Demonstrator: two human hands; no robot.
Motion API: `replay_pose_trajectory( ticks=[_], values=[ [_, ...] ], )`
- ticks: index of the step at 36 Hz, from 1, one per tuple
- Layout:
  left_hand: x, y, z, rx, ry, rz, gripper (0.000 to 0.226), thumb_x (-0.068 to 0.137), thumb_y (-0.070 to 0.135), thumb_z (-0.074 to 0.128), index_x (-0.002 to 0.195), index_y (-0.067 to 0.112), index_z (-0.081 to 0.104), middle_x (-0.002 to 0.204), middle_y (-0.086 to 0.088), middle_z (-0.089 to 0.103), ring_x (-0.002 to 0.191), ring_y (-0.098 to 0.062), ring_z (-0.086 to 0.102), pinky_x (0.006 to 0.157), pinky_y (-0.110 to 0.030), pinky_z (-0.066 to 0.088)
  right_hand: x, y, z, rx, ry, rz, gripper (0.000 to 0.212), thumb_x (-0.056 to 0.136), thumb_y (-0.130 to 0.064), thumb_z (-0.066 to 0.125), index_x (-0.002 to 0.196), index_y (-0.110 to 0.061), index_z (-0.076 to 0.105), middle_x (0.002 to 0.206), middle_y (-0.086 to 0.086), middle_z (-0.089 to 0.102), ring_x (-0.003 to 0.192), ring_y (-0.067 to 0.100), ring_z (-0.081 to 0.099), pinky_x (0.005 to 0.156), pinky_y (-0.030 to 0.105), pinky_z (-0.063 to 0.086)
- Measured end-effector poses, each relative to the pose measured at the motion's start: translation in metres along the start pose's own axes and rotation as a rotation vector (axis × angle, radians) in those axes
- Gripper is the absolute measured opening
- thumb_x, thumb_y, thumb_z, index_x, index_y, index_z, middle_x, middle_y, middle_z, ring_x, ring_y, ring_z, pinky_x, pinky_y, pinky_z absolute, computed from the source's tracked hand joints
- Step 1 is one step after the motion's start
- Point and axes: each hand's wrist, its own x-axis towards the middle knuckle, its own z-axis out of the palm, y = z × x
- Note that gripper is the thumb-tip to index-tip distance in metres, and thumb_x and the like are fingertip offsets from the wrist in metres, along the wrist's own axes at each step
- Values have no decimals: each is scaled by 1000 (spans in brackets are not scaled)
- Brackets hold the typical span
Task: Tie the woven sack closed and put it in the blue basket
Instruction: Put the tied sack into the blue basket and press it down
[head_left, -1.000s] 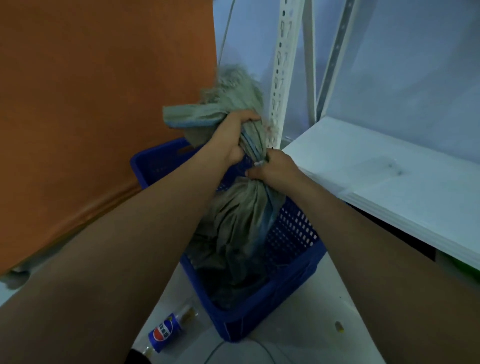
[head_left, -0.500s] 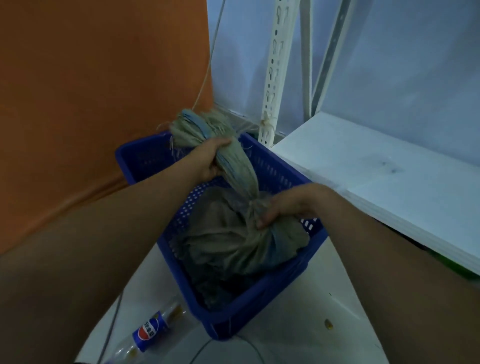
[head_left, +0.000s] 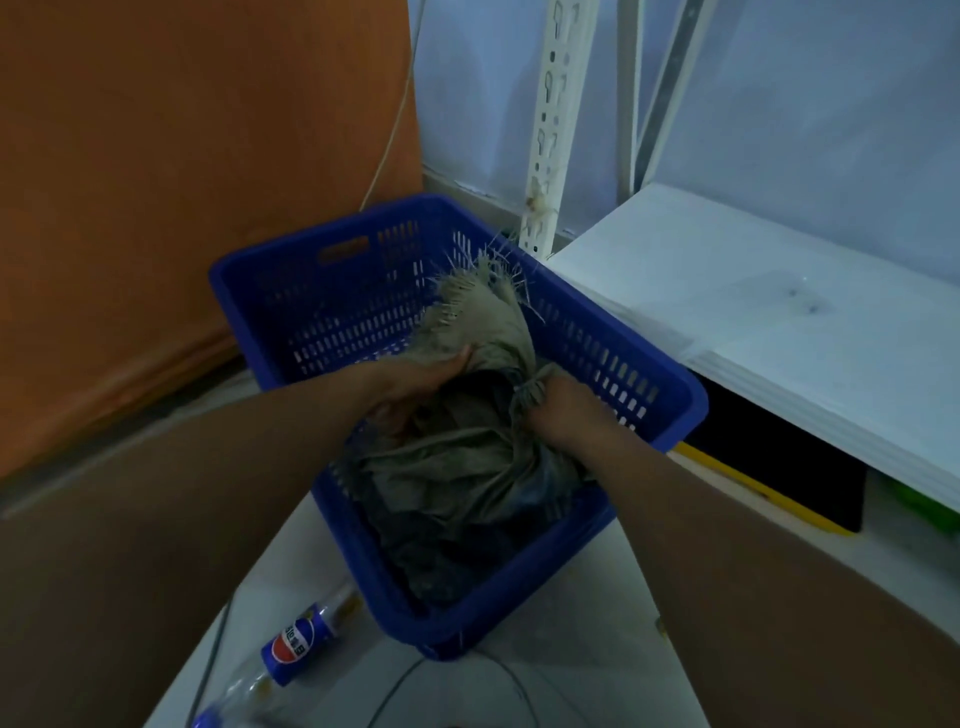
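One woven sack (head_left: 457, 467), dull grey-green and coarse, lies crumpled in deep folds inside the blue basket (head_left: 322, 249), directly beneath both hands. Its neck is bunched into a tight twist, and beyond the hands its top fans out in a ragged fringe of loose threads. The basket is rectangular hard plastic, its walls pierced by rows of narrow slots, with a handle cutout in the far wall.

It stands on a pale, smooth floor (head_left: 545, 649). Below the left forearm a clear plastic bottle (head_left: 296, 639) with a blue label lies on its side. Left of the hands rises a broad orange surface (head_left: 182, 182), faintly creased. Right of them runs a flat white shelf (head_left: 779, 312), with a perforated white metal post (head_left: 556, 104) rising beyond it against a pale bluish wall.

The left hand (head_left: 421, 379) grips the gathered top just under the fringe, fingers curled into the fabric. The right hand (head_left: 561, 410), just beside it, is clenched around the twisted neck, knuckles up, low between the basket walls.
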Motion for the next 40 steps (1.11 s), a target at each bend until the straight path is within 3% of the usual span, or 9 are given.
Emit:
replay_pose_trajectory(
  ticks=[8, 11, 15, 18, 26, 32, 34, 37, 40],
  values=[
    [46, -9, -7, -490, 258, 257, 67, 98, 60, 30, 128, 9, 62, 119, -12, 66, 113, -33, 59, 96, -42, 48, 5, 16, 2, 282, -53, 277, 76, 93, -34, 60, 155, -11, 23, 141, 14, 49, 116, 29, 54, 99, 33, 45],
    [69, -18, 4, -56, 453, 279, 46, 92, 45, 54, 131, 20, 56, 133, -11, 58, 117, -31, 58, 103, -45, 47, 5, 15, 3, 395, -84, 369, 94, 79, -33, 70, 156, -13, 20, 139, 16, 51, 119, 34, 56, 102, 42, 50],
    [91, -33, 25, 441, 510, 255, 80, 94, 50, 53, 156, 16, 15, 156, -5, 24, 144, -28, 28, 121, -40, 21, 5, 17, 6, 487, -190, 392, 85, 76, -41, 77, 149, -19, 41, 138, 13, 56, 119, 33, 58, 104, 44, 49],
    [84, -30, 24, 536, 533, 190, 73, 96, 53, 47, 154, 16, 21, 155, -12, 31, 138, -30, 36, 116, -41, 29, 7, 20, 5, 495, -233, 411, 71, 88, -33, 72, 149, -12, 42, 140, 15, 54, 123, 32, 55, 108, 43, 46],
    [36, 6, -2, 249, 804, 814, 21, 99, 18, 48, 82, 15, 59, 94, -10, 66, 90, -27, 62, 88, -46, 53, 3, 5, 4, 431, 102, 318, 27, 85, -41, 60, 98, -18, 65, 100, 8, 66, 87, 24, 64, 81, 37, 57],
    [19, 24, -19, 254, 1096, 1167, 16, 99, 11, 42, 93, 5, 56, 97, -14, 52, 84, -19, 48, 78, -38, 46, 18, -7, -3, 425, 340, 282, 63, 62, -63, 40, 98, -19, 69, 124, 14, 60, 118, 36, 52, 99, 52, 48],
    [26, 16, -22, 277, 1018, 1054, 19, 100, 24, 43, 101, 8, 54, 105, -14, 50, 92, -21, 49, 87, -44, 47, 13, -7, -5, 432, 240, 353, 65, 72, -59, 49, 119, -17, 66, 134, 16, 56, 126, 38, 47, 105, 50, 42],
    [33, -10, -15, 368, 826, 474, 85, 84, 65, 55, 150, 21, 26, 154, -17, 26, 140, -38, 29, 112, -56, 31, -2, -2, -2, 440, 30, 445, 61, 84, -42, 58, 138, -14, 53, 130, 16, 59, 118, 37, 56, 104, 48, 47],
    [41, -43, -8, 265, 432, 59, 126, 58, 77, 72, 157, 22, 16, 161, -14, 18, 142, -38, 29, 114, -53, 31, -10, 1, 5, 475, -197, 492, 61, 89, -34, 63, 144, -13, 47, 127, 17, 62, 111, 35, 62, 101, 46, 52]
  ],
)
